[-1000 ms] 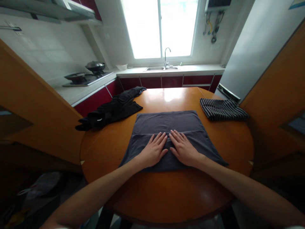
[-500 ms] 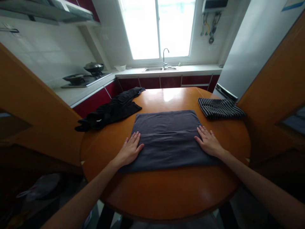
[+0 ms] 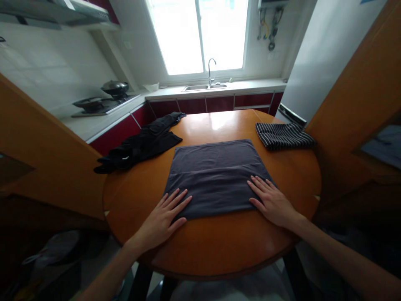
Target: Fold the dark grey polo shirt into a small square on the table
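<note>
A dark grey folded cloth (image 3: 216,175) lies flat in the middle of a round wooden table (image 3: 219,246). My left hand (image 3: 163,219) rests flat at the cloth's near left corner, fingers spread, fingertips touching the fabric. My right hand (image 3: 271,200) lies flat on the near right corner, fingers stretched out. Neither hand holds anything.
A black garment (image 3: 140,144) lies crumpled at the table's far left edge. A striped folded cloth (image 3: 283,136) sits at the far right. Beyond are a counter with a sink (image 3: 205,87), a stove with pans (image 3: 100,100), and wooden panels on both sides.
My hands slid from the middle of the cloth outwards to its sides, then towards me to the near corners. The cloth lies smoother.
</note>
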Demonstrator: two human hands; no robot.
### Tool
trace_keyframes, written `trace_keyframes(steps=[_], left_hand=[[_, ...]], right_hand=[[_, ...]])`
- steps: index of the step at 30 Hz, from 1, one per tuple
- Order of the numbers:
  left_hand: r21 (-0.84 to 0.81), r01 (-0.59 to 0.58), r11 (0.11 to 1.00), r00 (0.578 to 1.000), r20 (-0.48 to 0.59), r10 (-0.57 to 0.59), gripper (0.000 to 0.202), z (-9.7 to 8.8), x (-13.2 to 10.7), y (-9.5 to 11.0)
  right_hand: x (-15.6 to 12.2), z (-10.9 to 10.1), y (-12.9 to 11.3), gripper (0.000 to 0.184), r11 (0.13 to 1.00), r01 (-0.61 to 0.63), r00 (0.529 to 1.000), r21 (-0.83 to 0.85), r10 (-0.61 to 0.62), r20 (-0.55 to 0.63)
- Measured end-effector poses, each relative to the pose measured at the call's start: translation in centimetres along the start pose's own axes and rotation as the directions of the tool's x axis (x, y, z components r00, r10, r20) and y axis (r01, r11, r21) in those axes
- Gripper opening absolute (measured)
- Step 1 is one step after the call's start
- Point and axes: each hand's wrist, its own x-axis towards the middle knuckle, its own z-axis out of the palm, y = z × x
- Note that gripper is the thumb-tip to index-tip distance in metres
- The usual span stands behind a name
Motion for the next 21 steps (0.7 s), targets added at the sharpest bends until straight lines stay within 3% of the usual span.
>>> trace_keyframes(steps=[5,9,12,14,18,21], left_hand=[[-0.040,0.019,0.999,0.999,-0.024,-0.020,0.059,0.1,-3.2,-3.8],[-0.060,0.014,0.998,0.997,-0.072,-0.019,0.060,0.2,-4.4,-5.4],[-0.068,0.002,0.998,0.992,-0.125,-0.011,0.059,0.4,-5.0,-5.9],[-0.081,-0.005,0.997,0.989,-0.145,-0.007,0.057,0.6,-5.2,-5.9],[-0.105,0.028,0.994,0.980,-0.193,-0.048,0.052,1.0,-5.1,-5.4],[-0.111,0.060,0.992,0.975,-0.207,-0.082,0.049,1.2,-4.7,-5.0]], right_hand=[[-2.5,-0.9,3.7,0.061,0.999,-0.035,0.999,-0.001,0.035,0.039],[-3.9,-1.4,6.1,0.063,0.998,-0.062,0.996,0.009,0.061,0.062],[-4.7,-1.8,7.3,0.064,0.996,-0.067,0.996,0.053,0.064,0.060],[-4.9,-2.1,7.6,0.058,0.986,-0.099,0.995,0.136,0.101,-0.008],[-3.8,-2.8,7.2,0.039,0.917,-0.264,0.925,0.300,0.329,-0.189],[-2.0,-3.2,6.3,0.034,0.862,-0.357,0.902,0.360,0.418,-0.105]])
